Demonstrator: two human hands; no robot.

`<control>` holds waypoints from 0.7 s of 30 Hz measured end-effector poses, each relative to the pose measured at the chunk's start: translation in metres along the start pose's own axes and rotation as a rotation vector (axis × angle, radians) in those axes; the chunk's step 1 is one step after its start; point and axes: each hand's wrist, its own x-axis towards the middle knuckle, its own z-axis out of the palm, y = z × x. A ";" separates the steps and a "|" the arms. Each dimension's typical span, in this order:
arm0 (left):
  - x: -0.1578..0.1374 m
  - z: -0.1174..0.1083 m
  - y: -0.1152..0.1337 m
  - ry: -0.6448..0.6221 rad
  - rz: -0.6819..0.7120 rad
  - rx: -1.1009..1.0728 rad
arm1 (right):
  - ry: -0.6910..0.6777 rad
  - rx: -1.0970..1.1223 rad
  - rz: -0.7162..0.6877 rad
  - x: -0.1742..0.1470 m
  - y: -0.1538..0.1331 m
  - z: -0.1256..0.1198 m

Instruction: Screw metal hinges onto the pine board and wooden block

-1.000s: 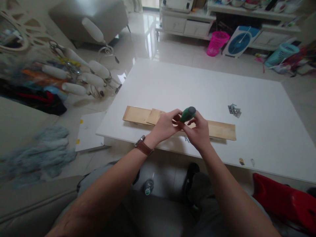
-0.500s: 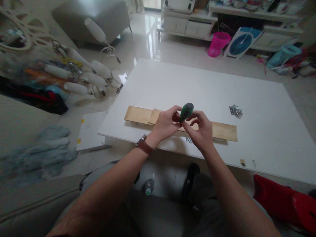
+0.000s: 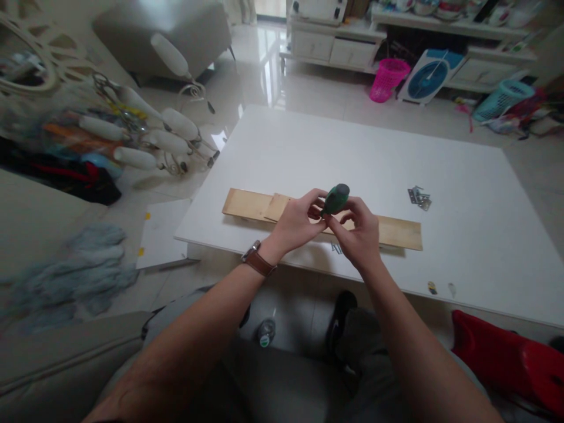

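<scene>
A screwdriver (image 3: 337, 198) with a green and dark grey handle stands between my hands, handle end up and leaning a little right. My left hand (image 3: 297, 222) curls around its lower part from the left, thumb and fingers closed in. From the other side, my right hand (image 3: 359, 230) pinches near the same spot. The shaft and tip are hidden by my fingers. Below my hands a long plywood strip (image 3: 400, 232) lies along the table's near edge, with a shorter wooden piece (image 3: 277, 207) on top of it.
On the white table (image 3: 374, 153), several metal hinges and screws (image 3: 420, 198) lie to the right. Small metal pieces (image 3: 337, 248) sit by my right wrist, and a small yellow-black item (image 3: 432, 288) near the front edge. A plastic bottle (image 3: 267, 333) stands on the floor.
The screwdriver's handle has tipped slightly to the right. Both hands keep nearly the same place and grip. The view has shifted very slightly.
</scene>
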 end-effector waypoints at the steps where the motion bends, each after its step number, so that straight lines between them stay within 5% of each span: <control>1: 0.000 -0.001 0.000 -0.002 -0.009 -0.008 | -0.001 -0.003 -0.003 0.000 0.000 0.000; 13: 0.004 -0.002 0.001 -0.011 -0.060 -0.009 | -0.007 0.006 0.010 0.004 0.002 0.003; 21: -0.004 -0.007 -0.008 -0.027 -0.112 0.239 | 0.081 -0.035 0.005 -0.003 0.004 0.000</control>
